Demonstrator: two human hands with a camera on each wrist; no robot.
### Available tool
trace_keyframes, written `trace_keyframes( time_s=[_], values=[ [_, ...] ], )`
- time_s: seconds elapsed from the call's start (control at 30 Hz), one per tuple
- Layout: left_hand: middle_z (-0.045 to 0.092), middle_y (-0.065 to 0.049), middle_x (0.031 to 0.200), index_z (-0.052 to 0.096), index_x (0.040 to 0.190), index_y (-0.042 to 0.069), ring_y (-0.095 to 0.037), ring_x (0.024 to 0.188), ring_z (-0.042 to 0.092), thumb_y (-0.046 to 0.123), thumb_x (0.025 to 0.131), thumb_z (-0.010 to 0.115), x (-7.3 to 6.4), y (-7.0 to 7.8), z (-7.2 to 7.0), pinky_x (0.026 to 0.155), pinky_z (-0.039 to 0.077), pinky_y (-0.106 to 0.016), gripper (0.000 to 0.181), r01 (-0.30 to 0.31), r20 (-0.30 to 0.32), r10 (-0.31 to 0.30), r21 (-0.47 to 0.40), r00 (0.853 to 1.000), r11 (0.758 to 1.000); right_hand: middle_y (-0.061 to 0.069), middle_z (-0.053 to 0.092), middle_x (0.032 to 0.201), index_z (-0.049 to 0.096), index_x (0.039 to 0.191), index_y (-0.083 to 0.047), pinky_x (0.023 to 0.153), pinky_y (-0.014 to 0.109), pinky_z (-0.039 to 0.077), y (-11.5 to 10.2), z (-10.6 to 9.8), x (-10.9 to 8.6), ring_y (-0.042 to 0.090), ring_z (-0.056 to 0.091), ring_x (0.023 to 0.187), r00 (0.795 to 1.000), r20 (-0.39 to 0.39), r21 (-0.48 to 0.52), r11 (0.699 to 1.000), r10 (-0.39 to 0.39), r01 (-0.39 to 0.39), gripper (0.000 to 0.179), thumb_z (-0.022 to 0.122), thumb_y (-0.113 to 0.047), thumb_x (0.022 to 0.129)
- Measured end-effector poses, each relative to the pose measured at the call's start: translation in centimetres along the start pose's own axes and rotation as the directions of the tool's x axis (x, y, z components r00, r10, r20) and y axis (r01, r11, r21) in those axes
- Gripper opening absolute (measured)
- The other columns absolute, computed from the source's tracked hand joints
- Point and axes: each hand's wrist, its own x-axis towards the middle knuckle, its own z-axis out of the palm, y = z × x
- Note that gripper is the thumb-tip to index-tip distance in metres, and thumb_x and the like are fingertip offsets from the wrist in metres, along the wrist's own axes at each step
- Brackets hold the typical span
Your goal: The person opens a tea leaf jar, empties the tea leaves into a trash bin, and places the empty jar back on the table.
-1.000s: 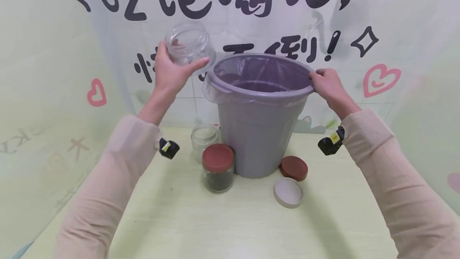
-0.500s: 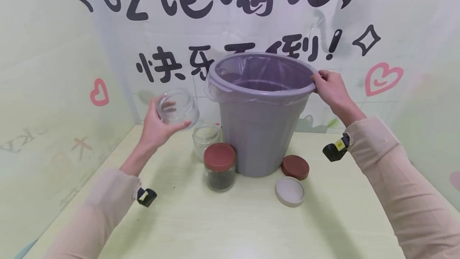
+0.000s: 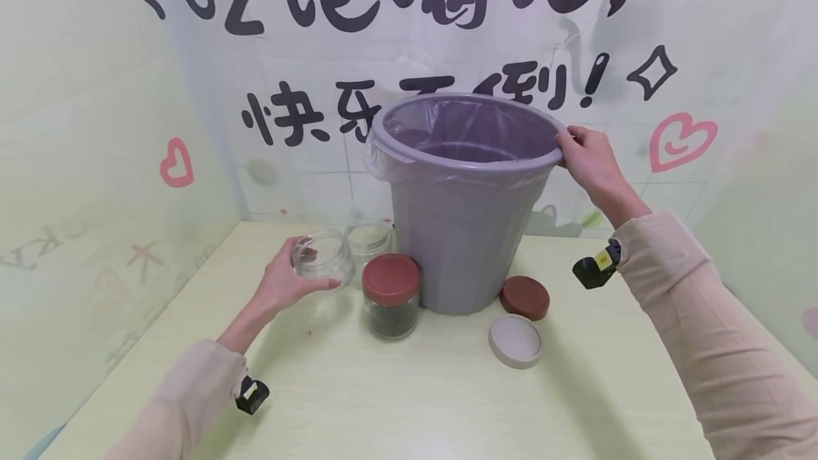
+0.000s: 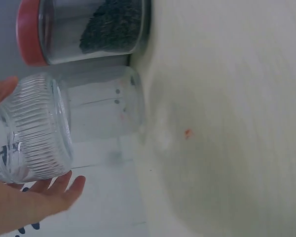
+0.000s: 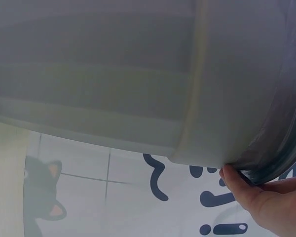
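Note:
My left hand (image 3: 281, 281) holds a clear glass jar (image 3: 324, 255) without a lid, thumb on one side and fingers round the other. In the left wrist view this ribbed jar (image 4: 37, 129) is raised above the table. A second lidless glass jar (image 3: 367, 238) stands just behind it, beside the bin. My right hand (image 3: 591, 165) pinches the right rim of a grey-purple trash can (image 3: 469, 233) lined with a clear bag. The right wrist view shows thumb and fingers (image 5: 246, 192) at that rim. In front of the can stands a jar with a red lid (image 3: 391, 279) and dark contents.
Right of the can's base, a red lid (image 3: 524, 297) and an upturned pale lid (image 3: 515, 341) lie on the light wooden table (image 3: 396, 403). A printed backdrop (image 3: 307, 55) hangs close behind, with walls on both sides. A small red speck (image 4: 188, 134) marks the tabletop.
My left hand has brought the glass jar down from beside the trash can's rim to low near the second lidless jar. The right hand keeps its hold on the rim.

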Motion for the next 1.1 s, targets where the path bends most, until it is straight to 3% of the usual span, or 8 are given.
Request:
trace_keyframes(
  time_s=[0.17, 0.47, 0.7, 1.1],
  values=[
    [0.048, -0.025, 0.120, 0.028, 0.130, -0.004, -0.039, 0.112, 0.043, 0.027, 0.060, 0.081, -0.1, -0.7, 0.8, 0.092, 0.035, -0.053, 0.093, 0.011, 0.038, -0.014, 0.062, 0.999, 0.998, 0.011, 0.055, 0.100, 0.048, 0.113, 0.008, 0.088, 0.027, 0.041, 0.0, 0.1, -0.1, -0.011, 0.051, 0.071, 1.000, 0.009, 0.030, 1.000, 0.006, -0.006, 0.041, 0.032, -0.023, 0.092],
    [0.047, -0.029, 0.119, 0.031, 0.127, -0.008, -0.044, 0.109, 0.043, 0.022, 0.056, 0.082, -0.2, -1.7, 2.5, 0.089, 0.039, -0.051, 0.092, 0.031, 0.089, -0.047, 0.170, 0.995, 0.985, 0.014, 0.051, 0.101, 0.047, 0.111, 0.010, 0.078, 0.014, 0.045, 0.1, 0.4, -0.1, -0.008, 0.051, 0.073, 1.000, 0.003, 0.081, 0.997, -0.012, 0.012, 0.040, 0.031, -0.021, 0.092],
    [0.047, -0.029, 0.119, 0.030, 0.127, -0.009, -0.043, 0.109, 0.044, 0.017, 0.055, 0.082, -0.1, -1.8, 3.1, 0.090, 0.039, -0.050, 0.092, 0.036, 0.134, -0.057, 0.150, 0.989, 0.988, 0.019, 0.049, 0.108, 0.046, 0.115, 0.010, 0.087, 0.021, 0.044, 0.1, 0.3, -0.1, -0.007, 0.052, 0.076, 1.000, 0.008, 0.072, 0.997, -0.012, 0.011, 0.042, 0.030, -0.022, 0.092],
    [0.047, -0.029, 0.121, 0.029, 0.126, -0.010, -0.043, 0.110, 0.044, 0.012, 0.053, 0.082, 0.1, -1.8, 3.9, 0.093, 0.037, -0.050, 0.093, 0.061, 0.164, -0.082, 0.128, 0.983, 0.990, 0.020, 0.049, 0.109, 0.045, 0.118, 0.011, 0.083, 0.017, 0.045, 0.1, 0.3, -0.1, -0.007, 0.052, 0.076, 1.000, 0.004, 0.087, 0.996, -0.013, 0.013, 0.044, 0.029, -0.021, 0.092]
  ],
)
